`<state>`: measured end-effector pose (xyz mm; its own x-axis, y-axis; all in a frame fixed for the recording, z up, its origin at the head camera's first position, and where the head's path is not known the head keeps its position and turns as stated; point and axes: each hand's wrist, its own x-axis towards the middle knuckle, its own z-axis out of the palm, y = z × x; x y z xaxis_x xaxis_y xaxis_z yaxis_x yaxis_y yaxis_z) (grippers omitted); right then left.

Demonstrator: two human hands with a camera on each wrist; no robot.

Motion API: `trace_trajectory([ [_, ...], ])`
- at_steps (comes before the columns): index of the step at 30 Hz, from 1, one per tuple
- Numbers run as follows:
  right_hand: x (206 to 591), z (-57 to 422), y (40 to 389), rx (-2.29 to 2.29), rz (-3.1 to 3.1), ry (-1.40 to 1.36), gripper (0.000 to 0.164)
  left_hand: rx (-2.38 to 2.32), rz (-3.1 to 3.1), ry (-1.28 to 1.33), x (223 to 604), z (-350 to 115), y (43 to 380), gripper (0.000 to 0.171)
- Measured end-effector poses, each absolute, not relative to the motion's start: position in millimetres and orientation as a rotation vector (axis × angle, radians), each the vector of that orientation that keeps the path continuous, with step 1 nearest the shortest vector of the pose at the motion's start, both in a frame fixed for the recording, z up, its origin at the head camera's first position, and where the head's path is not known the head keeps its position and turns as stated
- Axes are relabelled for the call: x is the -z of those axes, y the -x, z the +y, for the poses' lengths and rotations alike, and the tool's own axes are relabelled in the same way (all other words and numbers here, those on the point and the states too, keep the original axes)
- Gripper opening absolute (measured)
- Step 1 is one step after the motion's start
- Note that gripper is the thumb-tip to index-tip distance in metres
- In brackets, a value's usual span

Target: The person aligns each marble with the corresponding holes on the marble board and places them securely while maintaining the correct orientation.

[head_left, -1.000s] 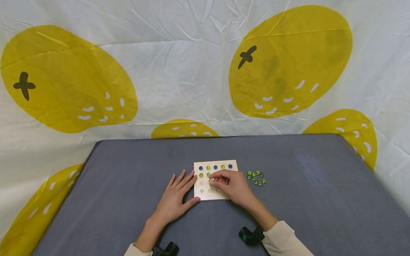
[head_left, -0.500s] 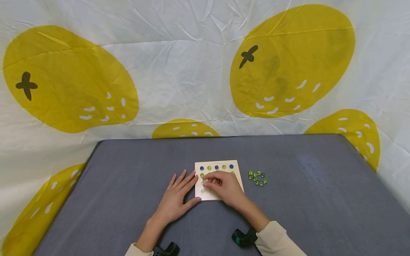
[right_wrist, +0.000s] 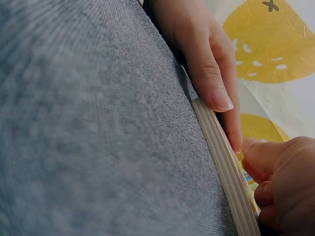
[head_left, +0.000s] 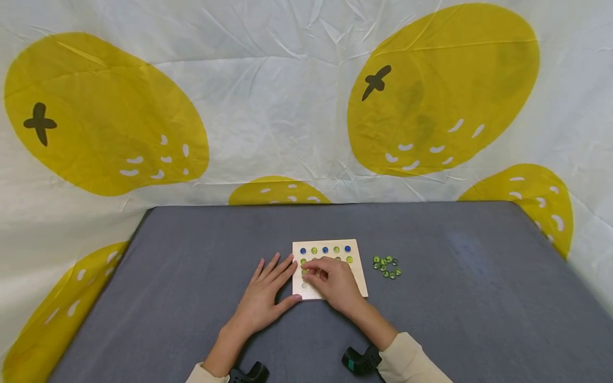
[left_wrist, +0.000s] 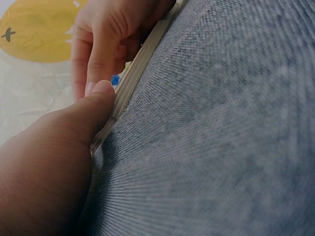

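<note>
A pale wooden board (head_left: 330, 291) with rows of round hollows lies on the grey cloth. Its back row alternates blue marbles (head_left: 325, 250) and green ones, and more green marbles (head_left: 349, 259) sit in the row in front. My left hand (head_left: 263, 298) lies flat with fingers spread, fingertips and thumb at the board's left edge. Over the board, my right hand (head_left: 335, 282) has thumb and index finger together at a green marble (head_left: 304, 272), by the left end of the third row. That hand hides much of the board's middle.
To the right of the board, several loose green glass marbles (head_left: 387, 267) lie in a small cluster on the grey table cloth (head_left: 460, 308). Behind the table hangs a white curtain (head_left: 273, 117) with large yellow fruit prints. A black wrist camera (head_left: 361, 360) is worn below the right hand.
My right hand has moved left across the board with the green marble, to the left end of the third row. The left hand has stayed at the board's edge.
</note>
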<state>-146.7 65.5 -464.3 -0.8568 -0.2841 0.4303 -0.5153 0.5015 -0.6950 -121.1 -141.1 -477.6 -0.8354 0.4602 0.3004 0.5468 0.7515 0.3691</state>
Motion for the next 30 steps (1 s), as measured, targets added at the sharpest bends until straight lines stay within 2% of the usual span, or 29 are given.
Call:
trace_trajectory([
  [30,462.6,64.5,143.8,-1.101,-2.516,-0.704,0.018,0.671,-2.767,0.797,475.4,-140.1,121.0,0.068],
])
